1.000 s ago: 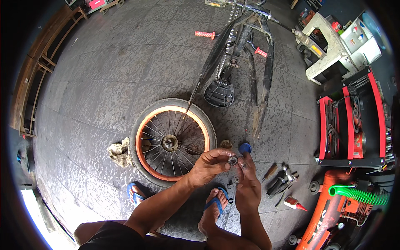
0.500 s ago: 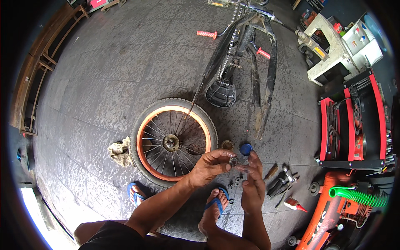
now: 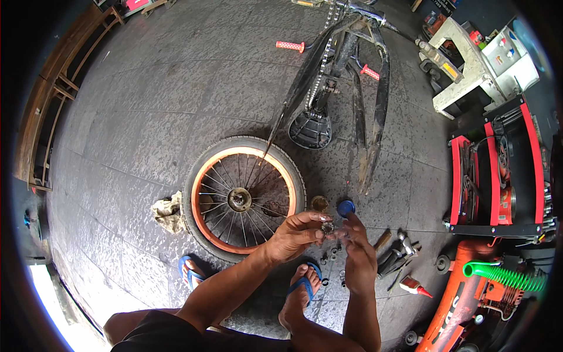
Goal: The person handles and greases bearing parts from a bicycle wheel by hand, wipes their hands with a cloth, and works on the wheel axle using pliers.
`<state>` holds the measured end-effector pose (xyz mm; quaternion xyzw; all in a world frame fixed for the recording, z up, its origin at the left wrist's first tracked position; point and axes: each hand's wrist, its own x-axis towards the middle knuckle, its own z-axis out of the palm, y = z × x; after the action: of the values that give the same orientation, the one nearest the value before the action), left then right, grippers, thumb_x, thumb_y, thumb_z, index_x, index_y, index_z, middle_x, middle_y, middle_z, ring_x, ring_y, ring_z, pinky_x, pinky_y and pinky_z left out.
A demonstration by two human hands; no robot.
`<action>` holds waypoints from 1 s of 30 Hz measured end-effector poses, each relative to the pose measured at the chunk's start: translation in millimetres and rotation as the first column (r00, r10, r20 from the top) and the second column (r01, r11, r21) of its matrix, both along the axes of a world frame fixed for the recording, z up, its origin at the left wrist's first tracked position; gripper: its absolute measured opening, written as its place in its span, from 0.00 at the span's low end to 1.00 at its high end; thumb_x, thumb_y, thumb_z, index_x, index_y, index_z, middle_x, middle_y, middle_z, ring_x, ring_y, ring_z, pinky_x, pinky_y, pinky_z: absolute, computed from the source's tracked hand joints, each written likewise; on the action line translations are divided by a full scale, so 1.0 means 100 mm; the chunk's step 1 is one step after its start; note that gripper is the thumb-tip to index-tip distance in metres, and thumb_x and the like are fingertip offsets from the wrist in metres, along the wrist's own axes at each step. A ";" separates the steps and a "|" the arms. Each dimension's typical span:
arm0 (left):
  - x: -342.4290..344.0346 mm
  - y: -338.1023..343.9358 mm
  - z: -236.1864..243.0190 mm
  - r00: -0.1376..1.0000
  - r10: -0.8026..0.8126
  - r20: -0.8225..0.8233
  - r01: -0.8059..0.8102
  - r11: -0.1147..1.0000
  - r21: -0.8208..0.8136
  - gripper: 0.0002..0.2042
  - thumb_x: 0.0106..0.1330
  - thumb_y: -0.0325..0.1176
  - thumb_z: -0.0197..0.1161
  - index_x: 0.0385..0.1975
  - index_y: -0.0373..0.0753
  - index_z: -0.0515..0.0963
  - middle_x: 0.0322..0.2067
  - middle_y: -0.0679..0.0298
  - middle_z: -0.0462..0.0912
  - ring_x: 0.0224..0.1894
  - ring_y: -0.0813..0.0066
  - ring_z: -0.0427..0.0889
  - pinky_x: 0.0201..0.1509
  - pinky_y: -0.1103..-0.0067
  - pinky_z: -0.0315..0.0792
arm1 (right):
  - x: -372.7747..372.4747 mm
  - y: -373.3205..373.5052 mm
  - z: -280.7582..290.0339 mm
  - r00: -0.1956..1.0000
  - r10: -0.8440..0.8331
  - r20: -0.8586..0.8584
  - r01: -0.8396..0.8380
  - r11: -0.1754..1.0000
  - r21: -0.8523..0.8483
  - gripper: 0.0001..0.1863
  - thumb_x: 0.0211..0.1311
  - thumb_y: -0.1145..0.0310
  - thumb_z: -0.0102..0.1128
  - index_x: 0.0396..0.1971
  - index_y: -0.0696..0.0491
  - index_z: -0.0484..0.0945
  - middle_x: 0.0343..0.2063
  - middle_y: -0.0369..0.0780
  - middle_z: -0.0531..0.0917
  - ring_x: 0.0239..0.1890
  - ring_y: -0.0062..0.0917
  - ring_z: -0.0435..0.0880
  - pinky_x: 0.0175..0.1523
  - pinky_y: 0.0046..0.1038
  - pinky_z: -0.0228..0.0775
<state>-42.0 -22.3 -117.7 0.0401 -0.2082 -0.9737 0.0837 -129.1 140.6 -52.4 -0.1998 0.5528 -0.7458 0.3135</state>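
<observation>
From up here I see both hands meeting just below centre, at about five o'clock from the wheel (image 3: 243, 196). My left hand (image 3: 296, 234) pinches a small greasy metal part (image 3: 327, 226) between thumb and fingertips. The right hand (image 3: 358, 252) comes up from six o'clock with its fingers pressed against that same part, so both hold it.

The part is dark, grimy and roundish, seemingly a bearing piece or nut, though it is too small to tell which.

As I judge it, the work is well into the stripping-down stage. The wheel already lies flat on the floor, off the bicycle frame (image 3: 346, 88), which sits upside down at twelve o'clock. Small nuts and washers (image 3: 334, 253) lie loose just below the hands. A blue cap (image 3: 346, 207) and a small round tin (image 3: 319, 203) rest at one o'clock from the hands. Tools (image 3: 399, 252) lie at three o'clock and a rag (image 3: 167, 211) touches the tyre at nine o'clock. Cleaning or greasing the small pieces and refitting the wheel look to be what remains.
</observation>
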 end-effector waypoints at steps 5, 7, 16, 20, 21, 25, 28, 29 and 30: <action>0.07 -0.07 -0.04 1.000 -0.026 0.010 0.026 1.000 -0.008 0.17 0.66 0.19 0.60 0.54 0.40 0.77 0.55 0.63 0.78 0.52 0.66 0.81 0.48 0.77 0.76 | 0.03 -0.12 0.00 0.992 -0.095 -0.086 0.102 0.992 0.078 0.20 0.60 0.65 0.52 0.48 0.58 0.80 0.66 0.47 0.65 0.70 0.38 0.60 0.72 0.41 0.46; 0.13 -0.09 -0.03 1.000 0.000 -0.027 -0.002 0.999 -0.047 0.18 0.67 0.20 0.60 0.56 0.40 0.76 0.56 0.62 0.77 0.52 0.65 0.81 0.49 0.75 0.76 | -0.03 -0.08 -0.07 0.978 0.000 -0.210 0.031 0.989 0.145 0.19 0.61 0.64 0.52 0.49 0.58 0.80 0.65 0.47 0.66 0.70 0.38 0.60 0.72 0.41 0.48; -0.01 0.00 0.01 0.991 -0.134 -0.003 0.133 0.984 -0.119 0.18 0.67 0.23 0.62 0.56 0.39 0.74 0.55 0.64 0.76 0.49 0.71 0.81 0.54 0.74 0.75 | -0.08 0.10 0.03 0.980 0.000 -0.198 0.059 0.955 0.292 0.23 0.68 0.56 0.49 0.56 0.56 0.75 0.67 0.44 0.66 0.64 0.33 0.68 0.67 0.37 0.57; 0.06 -0.37 0.18 0.998 -0.037 -0.049 0.023 0.963 -0.268 0.18 0.66 0.23 0.63 0.55 0.40 0.76 0.52 0.64 0.78 0.49 0.72 0.82 0.50 0.76 0.76 | -0.11 0.05 0.18 0.890 0.065 -0.452 0.151 0.892 0.426 0.22 0.69 0.55 0.54 0.52 0.57 0.77 0.63 0.48 0.70 0.65 0.34 0.68 0.67 0.37 0.57; 0.09 -0.47 0.29 0.998 -0.052 0.037 0.061 0.952 -0.300 0.17 0.66 0.23 0.62 0.55 0.40 0.76 0.51 0.64 0.79 0.49 0.71 0.82 0.49 0.77 0.76 | -0.10 0.08 0.22 0.881 0.032 -0.472 0.212 0.865 0.454 0.22 0.69 0.55 0.54 0.52 0.57 0.77 0.63 0.48 0.70 0.65 0.34 0.68 0.67 0.37 0.57; 0.15 -0.76 0.46 0.986 -0.064 0.155 0.108 0.949 -0.296 0.15 0.67 0.24 0.62 0.54 0.41 0.77 0.44 0.64 0.82 0.45 0.69 0.83 0.44 0.79 0.74 | -0.12 0.35 0.28 0.965 -0.246 -0.091 0.258 0.952 0.164 0.24 0.66 0.51 0.57 0.54 0.53 0.76 0.58 0.44 0.76 0.57 0.34 0.75 0.61 0.39 0.64; 0.30 -0.74 0.51 0.992 -0.039 0.119 0.068 0.966 -0.248 0.15 0.68 0.26 0.62 0.53 0.41 0.77 0.40 0.63 0.83 0.44 0.70 0.82 0.42 0.80 0.71 | -0.01 0.56 0.28 0.944 -0.318 0.090 0.317 0.948 0.033 0.23 0.64 0.49 0.59 0.51 0.51 0.77 0.56 0.43 0.77 0.54 0.35 0.78 0.57 0.39 0.68; 0.40 -0.68 0.56 0.984 -0.009 0.176 0.052 0.969 -0.243 0.15 0.68 0.27 0.62 0.53 0.41 0.77 0.39 0.61 0.83 0.43 0.70 0.82 0.42 0.80 0.71 | 0.03 0.63 0.22 0.925 -0.324 0.197 0.329 0.944 0.008 0.24 0.64 0.51 0.60 0.52 0.53 0.77 0.54 0.42 0.79 0.51 0.34 0.79 0.55 0.37 0.69; 0.47 -0.62 0.60 0.974 0.018 0.226 0.037 0.971 -0.237 0.15 0.68 0.27 0.62 0.53 0.42 0.77 0.38 0.60 0.84 0.42 0.71 0.82 0.42 0.80 0.72 | 0.05 0.71 0.17 0.898 -0.325 0.295 0.345 0.939 -0.016 0.25 0.63 0.52 0.61 0.53 0.56 0.76 0.51 0.42 0.80 0.49 0.33 0.81 0.53 0.35 0.71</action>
<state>4.7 -84.5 -57.4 0.1395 -0.3324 -0.9309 0.0590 -124.4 211.3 -35.9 -0.0015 0.5016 -0.8280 0.2507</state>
